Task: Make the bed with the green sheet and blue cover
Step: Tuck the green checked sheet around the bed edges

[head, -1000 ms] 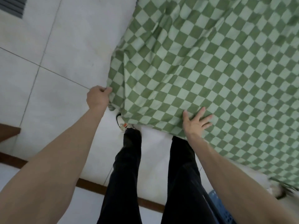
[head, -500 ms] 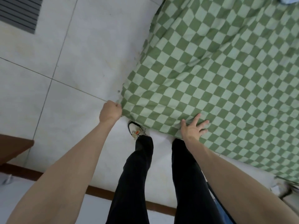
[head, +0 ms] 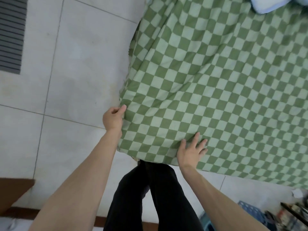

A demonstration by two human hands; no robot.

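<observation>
Sheet corner at frame centre: left hand [head: 113,118] pinches sheet [head: 208,84]; right hand [head: 191,151] presses, fingers [head: 196,139] spread.
Risk: uneven pull could bunch wrinkles or drag the sheet off the bed.

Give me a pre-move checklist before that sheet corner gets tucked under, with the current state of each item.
1. Left hand grips the edge of the green checkered sheet at the corner: ok.
2. Right hand lies flat on the sheet, fingers spread, at the near edge: ok.
3. Sheet smooth near the corner: not ok, folds run across it.
4. Corner covers the mattress: cannot tell, the mattress is hidden.
5. Blue cover at hand: cannot tell; only a light blue item shows at the far end.
</observation>
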